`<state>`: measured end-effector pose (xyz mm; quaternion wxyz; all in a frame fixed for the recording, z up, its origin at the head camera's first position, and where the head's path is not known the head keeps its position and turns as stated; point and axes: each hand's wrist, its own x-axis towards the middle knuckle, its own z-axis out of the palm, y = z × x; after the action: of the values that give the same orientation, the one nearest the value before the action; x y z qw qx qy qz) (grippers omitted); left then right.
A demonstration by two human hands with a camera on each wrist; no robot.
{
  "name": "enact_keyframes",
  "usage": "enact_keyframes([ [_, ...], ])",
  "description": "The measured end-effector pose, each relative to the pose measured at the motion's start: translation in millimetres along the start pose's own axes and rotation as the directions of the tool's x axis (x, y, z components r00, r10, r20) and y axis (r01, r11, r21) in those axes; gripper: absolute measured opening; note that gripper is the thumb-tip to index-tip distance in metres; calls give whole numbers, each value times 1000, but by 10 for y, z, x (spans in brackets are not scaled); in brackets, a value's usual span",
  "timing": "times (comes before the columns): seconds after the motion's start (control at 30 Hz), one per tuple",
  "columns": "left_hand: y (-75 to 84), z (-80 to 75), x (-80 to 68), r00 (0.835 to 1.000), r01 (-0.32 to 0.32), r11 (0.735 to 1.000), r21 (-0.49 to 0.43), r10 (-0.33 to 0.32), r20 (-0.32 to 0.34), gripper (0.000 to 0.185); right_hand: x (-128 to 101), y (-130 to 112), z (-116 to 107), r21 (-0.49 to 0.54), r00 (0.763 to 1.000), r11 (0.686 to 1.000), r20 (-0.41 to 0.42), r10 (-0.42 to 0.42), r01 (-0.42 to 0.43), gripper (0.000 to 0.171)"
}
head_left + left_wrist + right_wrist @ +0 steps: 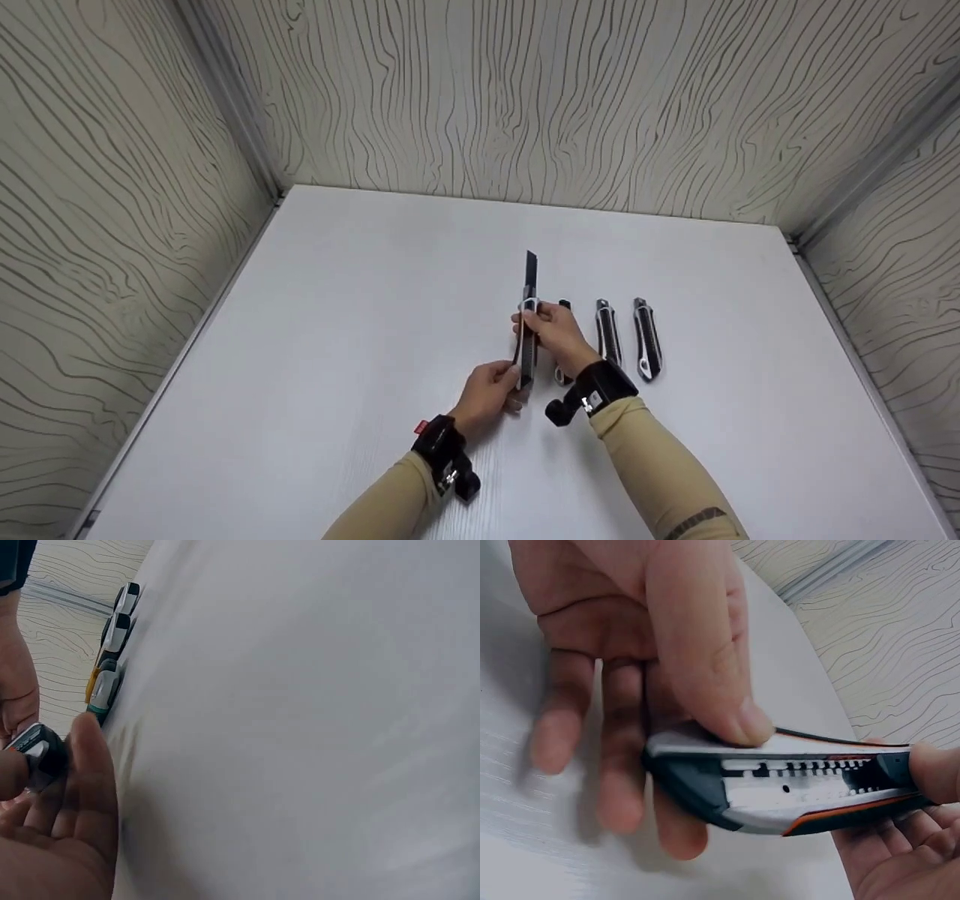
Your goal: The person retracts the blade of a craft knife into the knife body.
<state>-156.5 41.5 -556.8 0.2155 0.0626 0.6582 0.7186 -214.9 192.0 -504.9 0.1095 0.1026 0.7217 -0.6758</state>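
Both hands hold one utility knife (pixel 528 330) above the white table (pixel 337 337), its dark blade (pixel 531 271) pushed out toward the far wall. My right hand (pixel 553 330) grips the front of the knife body (pixel 780 791), thumb (pixel 705 652) pressing on its top edge. My left hand (pixel 491 391) pinches the rear end of the knife (pixel 41 754). In the right wrist view the grey and silver body shows an orange trim and a notched slider track.
Three more utility knives lie in a row on the table to the right of my hands: one (pixel 564 337) partly hidden behind my right hand, then two (pixel 608 334) (pixel 647 348). In the left wrist view they (pixel 112 637) lie by the table edge. Wood-grain walls (pixel 525 97) enclose three sides.
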Motion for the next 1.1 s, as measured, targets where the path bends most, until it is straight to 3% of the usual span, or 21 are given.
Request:
enact_keyframes([
  [0.23,35,9,-2,997,-79,996,41,79,-13,29,-11,19,18,25,1000,1000,-15,18,-18,37],
  [0.5,102,16,-4,996,-72,993,90,77,-48,28,-31,39,74,100,996,993,-52,65,-60,38],
  [0.87,93,31,11,996,-48,991,122,57,-69,28,-2,68,97,60,995,998,-93,29,-23,34],
  [1.1,80,25,26,995,-67,990,125,75,-60,29,-23,58,89,83,998,997,-63,14,-9,32],
])
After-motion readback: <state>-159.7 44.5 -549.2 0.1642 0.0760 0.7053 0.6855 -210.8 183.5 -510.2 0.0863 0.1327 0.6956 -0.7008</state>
